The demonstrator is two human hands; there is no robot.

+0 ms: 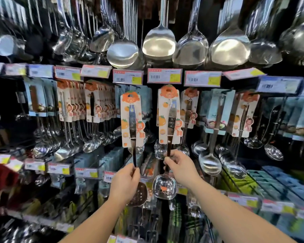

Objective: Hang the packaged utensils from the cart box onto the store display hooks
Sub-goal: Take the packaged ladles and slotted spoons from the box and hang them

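Two packaged slotted utensils on white-and-orange cards are held up against the display. My left hand (125, 184) pinches the thin metal shaft of the left utensil (132, 120), whose perforated head (139, 194) shows just right of my palm. My right hand (180, 165) grips the shaft of the right utensil (169, 116), its square slotted bowl (164, 188) hanging below my fingers. Both cards' orange tops sit just under the price-tag rail (163, 75). Whether the cards are on hooks is unclear. The cart box is out of view.
Large steel spatulas and ladles (159, 41) hang in the row above. Carded ladles and spoons (88, 104) fill hooks to the left, more utensils (216, 111) to the right. Lower rows hold price tags (86, 172) and packaged goods.
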